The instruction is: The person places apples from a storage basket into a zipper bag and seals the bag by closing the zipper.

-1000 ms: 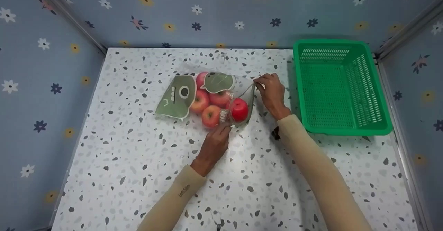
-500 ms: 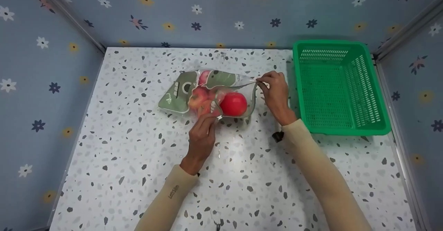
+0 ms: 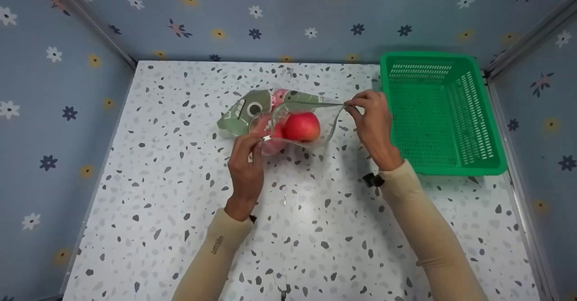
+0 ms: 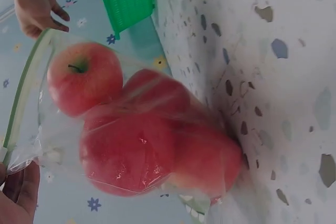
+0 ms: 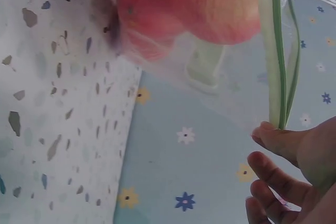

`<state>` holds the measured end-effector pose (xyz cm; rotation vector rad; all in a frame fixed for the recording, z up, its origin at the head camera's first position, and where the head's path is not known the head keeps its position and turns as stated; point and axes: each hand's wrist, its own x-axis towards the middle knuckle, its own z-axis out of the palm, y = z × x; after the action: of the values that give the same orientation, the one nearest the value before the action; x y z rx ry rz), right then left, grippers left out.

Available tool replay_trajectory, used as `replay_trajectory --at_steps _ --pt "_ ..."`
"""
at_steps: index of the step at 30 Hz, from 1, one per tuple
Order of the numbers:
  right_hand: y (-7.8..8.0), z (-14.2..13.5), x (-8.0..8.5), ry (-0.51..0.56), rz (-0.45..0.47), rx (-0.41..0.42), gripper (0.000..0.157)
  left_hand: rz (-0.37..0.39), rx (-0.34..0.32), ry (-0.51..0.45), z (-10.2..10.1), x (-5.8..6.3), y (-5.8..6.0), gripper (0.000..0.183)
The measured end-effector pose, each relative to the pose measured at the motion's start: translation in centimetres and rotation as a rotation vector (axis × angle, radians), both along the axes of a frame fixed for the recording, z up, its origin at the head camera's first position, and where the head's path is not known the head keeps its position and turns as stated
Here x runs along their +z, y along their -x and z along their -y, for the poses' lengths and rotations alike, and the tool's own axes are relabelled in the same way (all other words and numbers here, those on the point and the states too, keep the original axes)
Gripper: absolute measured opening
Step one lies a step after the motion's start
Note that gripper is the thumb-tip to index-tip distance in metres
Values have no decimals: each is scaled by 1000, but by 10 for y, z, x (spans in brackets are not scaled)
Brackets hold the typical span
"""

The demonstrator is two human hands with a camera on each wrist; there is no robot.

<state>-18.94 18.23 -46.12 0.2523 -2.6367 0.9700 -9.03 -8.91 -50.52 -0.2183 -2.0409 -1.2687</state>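
A clear zip bag [image 3: 239, 120] with green monster-face print holds several red apples [image 4: 128, 153] on the table. One apple [image 3: 303, 126] lies nearest its mouth, stem showing in the left wrist view. The mouth is spread, its green-edged rim [image 5: 276, 51] raised off the table. My left hand [image 3: 247, 168] pinches the near-left corner of the mouth, beside a small white slider [image 3: 267, 138]. At the opposite corner, my right hand [image 3: 375, 120] pinches the rim between thumb and fingers. The lower apples are partly hidden by the print and the left hand.
A green plastic basket [image 3: 451, 170] stands at the back right, close beside my right hand. The speckled white table [image 3: 315, 233] is bounded by flowered blue panels [image 3: 288, 17] behind and on both sides.
My hands have moved apart, the left one leftward and up, the right one rightward. The bag's mouth has widened and lifted, and its bottom has shifted right. The apples inside have shifted.
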Motion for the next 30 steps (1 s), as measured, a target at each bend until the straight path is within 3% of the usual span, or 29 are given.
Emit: replay_trajectory --at_steps 13,23,30 --pt "-18 -22 30 29 -115 6 7 -44 -28 -214 7 31 16 3" --pt "-29 -42 53 8 -197 26 14 -76 -87 -287 8 56 26 5" --pt "-34 -49 63 28 -204 27 15 -59 -115 -296 9 67 31 4"
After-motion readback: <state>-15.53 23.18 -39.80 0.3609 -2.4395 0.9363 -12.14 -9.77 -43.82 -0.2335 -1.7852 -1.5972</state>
